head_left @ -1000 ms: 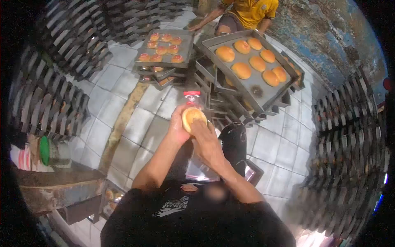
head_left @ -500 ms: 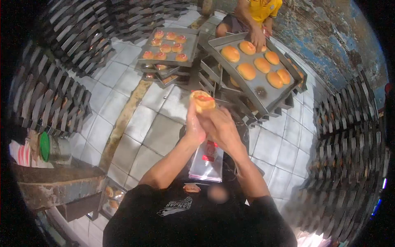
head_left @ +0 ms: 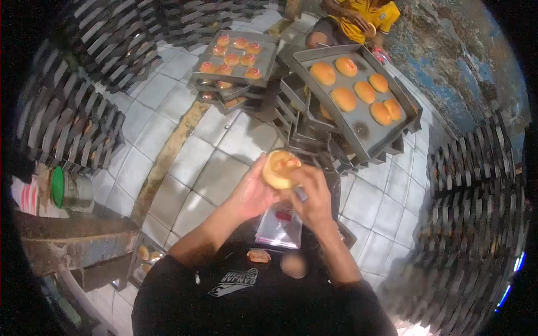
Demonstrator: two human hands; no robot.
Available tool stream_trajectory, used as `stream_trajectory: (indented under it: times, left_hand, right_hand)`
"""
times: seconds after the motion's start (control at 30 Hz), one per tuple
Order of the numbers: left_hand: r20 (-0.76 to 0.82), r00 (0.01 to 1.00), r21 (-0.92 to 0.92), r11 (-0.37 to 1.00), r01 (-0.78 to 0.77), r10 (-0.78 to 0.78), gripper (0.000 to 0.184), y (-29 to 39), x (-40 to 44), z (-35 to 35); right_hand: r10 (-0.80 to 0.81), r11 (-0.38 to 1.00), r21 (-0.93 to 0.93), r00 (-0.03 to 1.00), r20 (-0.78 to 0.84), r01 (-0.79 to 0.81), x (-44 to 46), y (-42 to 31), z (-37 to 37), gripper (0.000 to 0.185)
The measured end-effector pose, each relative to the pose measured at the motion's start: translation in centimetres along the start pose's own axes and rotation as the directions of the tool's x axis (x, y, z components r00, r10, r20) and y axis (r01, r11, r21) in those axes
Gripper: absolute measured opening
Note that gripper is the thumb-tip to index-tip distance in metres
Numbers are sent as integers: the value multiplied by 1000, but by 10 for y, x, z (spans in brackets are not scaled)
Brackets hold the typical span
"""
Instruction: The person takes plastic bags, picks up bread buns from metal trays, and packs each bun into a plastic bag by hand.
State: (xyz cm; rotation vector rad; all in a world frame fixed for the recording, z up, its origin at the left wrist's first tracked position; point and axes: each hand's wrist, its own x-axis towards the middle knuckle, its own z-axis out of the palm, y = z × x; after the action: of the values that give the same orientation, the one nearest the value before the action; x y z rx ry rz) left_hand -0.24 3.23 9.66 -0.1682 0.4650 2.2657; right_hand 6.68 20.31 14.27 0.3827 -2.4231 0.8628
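Observation:
A round golden bun (head_left: 279,169) with a reddish patch on top is in front of my chest. My left hand (head_left: 253,193) grips it from the left and below, fingers curled round its side. From the right, my right hand (head_left: 314,199) has its fingertips bent onto the bun's edge; they are slightly blurred. Any thin wrapper round the bun is hard to make out. Just below my hands, a stack of clear plastic bags (head_left: 278,228) with a red print rests near my lap.
A tilted metal tray (head_left: 367,131) of plain buns lies on stacked trays ahead to the right. Another tray (head_left: 268,63) at the back left bears red-marked buns. A person in a yellow shirt (head_left: 381,17) holds a bun behind. Tray stacks (head_left: 471,235) line both sides.
My hands and the bun have come lower and nearer to me, and my hands have spread a little apart. The person in yellow has lifted a bun off the tray.

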Motion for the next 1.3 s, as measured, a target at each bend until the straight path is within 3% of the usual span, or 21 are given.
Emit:
stream_trajectory:
  times: [0.07, 0.13, 0.17, 0.23, 0.3, 0.37, 0.4, 0.57, 0.63, 0.67, 0.7, 0.77, 0.83, 0.9, 0.93, 1.03, 1.1, 1.13, 1.2, 1.23, 1.3]
  left_hand:
    - [-19, 999, 62, 998, 33, -32, 61, -2, -6, -12]
    - [-106, 913, 640, 730, -240, 393, 57, 11, 13, -32]
    - [-96, 908, 634, 728, -259, 407, 57, 11, 14, -27]
    - [-69, 973, 639, 759, -126, 220, 47, 11, 14, -15]
    - [-60, 911, 643, 713, -278, 409, 39, 0, 33, -38]
    - [171, 757, 813, 344, -470, 631, 30, -1, 40, -40]
    - [186, 716, 801, 318, -507, 673, 29, -6, 40, -33]
    - [-76, 794, 678, 615, -403, 604, 29, 5, 20, 5]
    - [-93, 661, 855, 400, -330, 744, 29, 21, 33, -6]
    - [207, 482, 919, -1, -394, 851, 29, 30, 33, -4]
    - [210, 481, 920, -5, -393, 851, 29, 31, 25, -2]
    - [246, 564, 932, -34, -360, 788, 29, 16, -11, -3]
    - [188, 629, 949, 25, -314, 754, 24, -3, -7, -73]
    - [-188, 813, 889, 448, -97, 551, 17, -14, -12, -95]
    - [-215, 829, 847, 520, -105, 517, 14, -13, -8, -95]
    - [-86, 870, 762, 594, -257, 485, 14, -4, 5, -48]
    - [56, 876, 801, 502, -325, 478, 16, -10, 21, -25]
    - [118, 860, 814, 448, -370, 496, 19, -13, 25, -9]
    - [208, 805, 824, 345, -450, 555, 32, -21, 39, 8]
    - [214, 815, 825, 348, -446, 538, 32, -27, 39, 6]
    - [250, 803, 820, 323, -473, 542, 42, -34, 42, 6]
  right_hand:
    - [-46, 999, 32, 998, 47, 44, -9, -9, 1, 33]
    - [279, 935, 182, 947, 159, -306, -4, 11, 10, 24]
    - [261, 941, 177, 952, 160, -288, -3, 19, 11, 24]
    - [608, 742, 189, 765, 213, -643, 7, 36, 15, 22]
    - [521, 828, 148, 840, 153, -541, 14, 34, 14, 23]
    - [320, 942, 78, 943, 96, -327, 18, 26, 12, 21]
    - [265, 963, 34, 962, 62, -268, 19, 22, 14, 20]
    - [205, 964, 188, 975, -84, -187, 31, 20, 9, 27]
    - [624, 653, 443, 768, 144, -614, 34, 61, 17, 33]
    - [651, 568, 504, 730, 208, -650, 37, 66, 13, 31]
    - [650, 567, 508, 731, 208, -648, 33, 65, 11, 31]
    - [689, 278, 560, 568, 449, -780, 0, 54, 8, 29]
    - [706, 163, 518, 467, 533, -839, -50, 60, 22, 27]
    - [646, -55, 535, 379, 663, -843, -85, 52, 42, 20]
    - [647, -65, 534, 372, 665, -843, -89, 51, 49, 20]
    - [763, 30, 704, 471, 442, -709, -84, 21, 42, 21]
    - [758, 122, 822, 587, 284, -556, -52, 6, 17, 36]
    - [701, 354, 778, 698, 147, -519, -39, 13, 4, 42]
    - [563, 771, 421, 820, -100, -478, -12, 30, -40, 50]
    - [477, 879, 99, 856, -197, -467, 2, 39, -64, 51]
    - [288, 939, -87, 898, -333, -333, 23, 80, -93, 55]
